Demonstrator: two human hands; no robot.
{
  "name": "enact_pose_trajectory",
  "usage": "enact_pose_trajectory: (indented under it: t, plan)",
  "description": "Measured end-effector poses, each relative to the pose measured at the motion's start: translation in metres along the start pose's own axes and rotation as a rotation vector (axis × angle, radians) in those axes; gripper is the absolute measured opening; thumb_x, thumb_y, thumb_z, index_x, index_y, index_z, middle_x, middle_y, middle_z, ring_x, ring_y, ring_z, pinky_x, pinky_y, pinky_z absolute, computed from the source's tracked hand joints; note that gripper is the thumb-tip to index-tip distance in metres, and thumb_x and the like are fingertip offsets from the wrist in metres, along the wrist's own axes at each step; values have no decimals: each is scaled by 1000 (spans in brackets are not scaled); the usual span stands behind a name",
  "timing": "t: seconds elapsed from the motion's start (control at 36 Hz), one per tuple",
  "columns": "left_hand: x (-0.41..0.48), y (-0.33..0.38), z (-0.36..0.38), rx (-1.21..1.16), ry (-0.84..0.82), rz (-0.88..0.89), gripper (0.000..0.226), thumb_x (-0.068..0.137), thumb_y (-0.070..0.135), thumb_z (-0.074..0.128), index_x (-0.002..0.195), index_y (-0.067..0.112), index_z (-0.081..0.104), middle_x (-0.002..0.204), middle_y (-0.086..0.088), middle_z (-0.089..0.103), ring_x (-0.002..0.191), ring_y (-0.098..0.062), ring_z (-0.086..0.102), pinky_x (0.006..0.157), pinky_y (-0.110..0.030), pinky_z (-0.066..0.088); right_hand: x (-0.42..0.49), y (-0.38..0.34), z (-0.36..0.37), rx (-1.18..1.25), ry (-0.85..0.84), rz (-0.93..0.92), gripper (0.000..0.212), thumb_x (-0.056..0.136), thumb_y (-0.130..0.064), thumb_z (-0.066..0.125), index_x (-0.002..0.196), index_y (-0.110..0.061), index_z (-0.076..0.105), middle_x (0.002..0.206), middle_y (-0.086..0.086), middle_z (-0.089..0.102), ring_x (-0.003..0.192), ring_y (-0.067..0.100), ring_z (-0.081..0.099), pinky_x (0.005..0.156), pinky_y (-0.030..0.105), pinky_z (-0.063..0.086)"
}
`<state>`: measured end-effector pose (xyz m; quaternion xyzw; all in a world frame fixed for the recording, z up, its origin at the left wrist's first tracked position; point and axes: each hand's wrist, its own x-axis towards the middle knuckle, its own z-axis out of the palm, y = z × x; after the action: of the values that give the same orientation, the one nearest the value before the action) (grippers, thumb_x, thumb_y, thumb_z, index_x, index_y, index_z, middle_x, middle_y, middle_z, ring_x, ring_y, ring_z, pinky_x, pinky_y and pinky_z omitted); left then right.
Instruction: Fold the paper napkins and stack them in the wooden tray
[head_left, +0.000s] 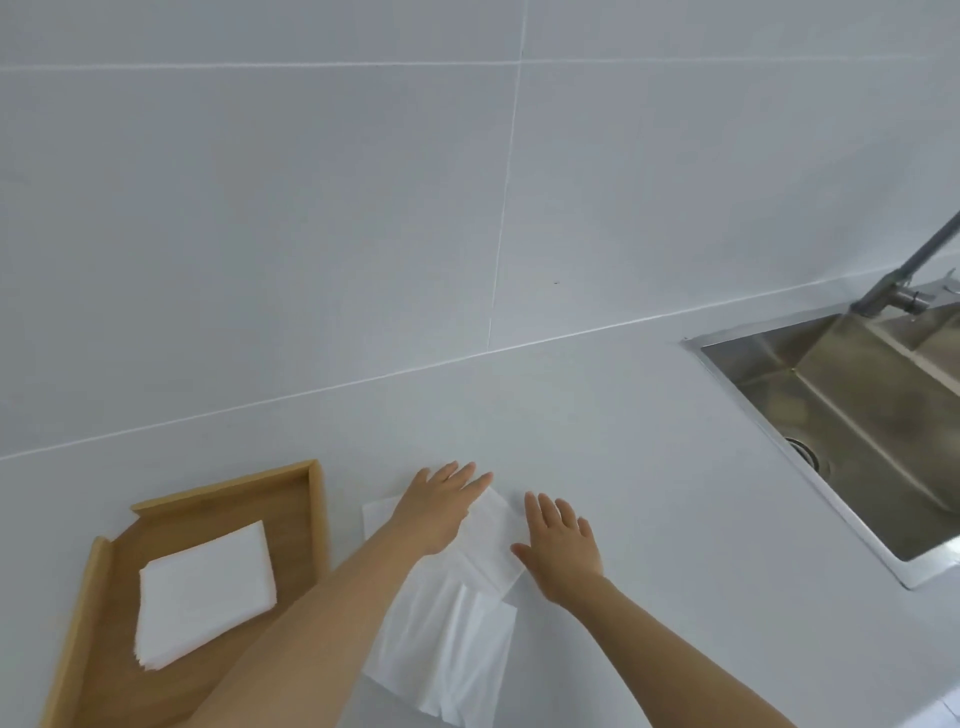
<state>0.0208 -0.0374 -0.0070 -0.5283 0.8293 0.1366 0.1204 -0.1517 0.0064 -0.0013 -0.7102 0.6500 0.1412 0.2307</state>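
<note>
Both hands lie flat with fingers spread on the white worktop (597, 415). The left hand (441, 512) presses the folded napkin (488, 545); the right hand (563, 545) rests at its right edge. Nearer the person lie loose napkins (441, 654). Left of the left hand, the wooden tray (218, 499) holds a napkin stack (205, 592).
</note>
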Motion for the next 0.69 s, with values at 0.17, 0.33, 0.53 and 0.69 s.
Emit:
enact_pose_trajectory:
  t: [0.17, 0.33, 0.53, 0.69]
  plan:
    - [19, 12, 2, 10, -35, 40, 58, 95, 11, 40, 146, 18, 12, 157, -5, 16, 142, -24, 21, 110, -39, 26, 2, 2, 7, 30, 36, 17, 61, 95, -38, 41, 145, -13, 15, 144, 7, 34, 133, 26, 29, 109, 36, 30]
    - [26, 15, 5, -37, -56, 44, 54, 92, 12, 47, 141, 15, 26, 146, -6, 34, 132, -24, 34, 104, -38, 33, 5, -1, 8, 43, 61, 27, 51, 93, -37, 47, 134, -11, 31, 132, 8, 42, 121, 27, 39, 99, 34, 36]
    - [20, 6, 2, -109, -56, 27, 58, 90, 12, 52, 142, 18, 27, 148, -6, 33, 135, -25, 32, 107, -38, 31, 5, -6, 9, 61, 60, 32, 45, 92, -34, 49, 127, -9, 37, 130, 8, 43, 118, 26, 41, 95, 33, 37]
    - [22, 8, 1, -14, -74, 85, 63, 92, 5, 45, 146, 20, 15, 158, -7, 12, 142, -25, 21, 112, -40, 25, 9, -13, 3, 226, 44, 113, 49, 88, -27, 58, 129, -9, 37, 132, 8, 43, 121, 25, 40, 96, 32, 39]
